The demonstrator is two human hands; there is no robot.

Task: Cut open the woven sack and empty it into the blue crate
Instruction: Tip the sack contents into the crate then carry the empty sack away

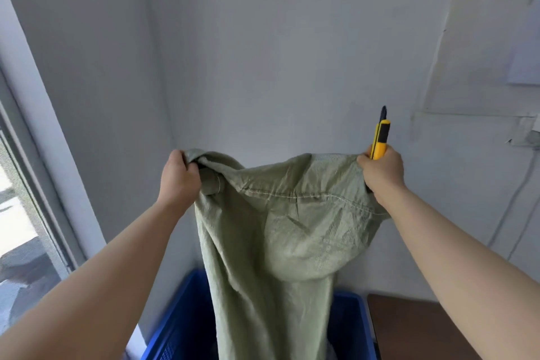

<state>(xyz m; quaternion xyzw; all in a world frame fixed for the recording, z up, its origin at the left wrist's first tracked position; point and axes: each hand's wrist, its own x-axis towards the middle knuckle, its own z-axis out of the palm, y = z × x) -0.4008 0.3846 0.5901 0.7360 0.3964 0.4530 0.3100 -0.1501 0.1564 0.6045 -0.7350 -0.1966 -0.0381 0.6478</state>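
Green woven sack (pixel 277 242), held up over blue crate (pixel 181 324).
Hung limp from centre frame, lower part between the crate's walls at bottom centre. Gripped at upper left corner by left hand (pixel 178 175), fingers curled round bunched cloth; at upper right by right hand (pixel 382 172), closed also round yellow utility knife (pixel 380 140), tip pointing up. Brown bench (pixel 409 327) at lower right.

Inside of the blue crate (pixel 181 327) behind the woven sack (pixel 271 242), sack's lower end past the bottom edge.
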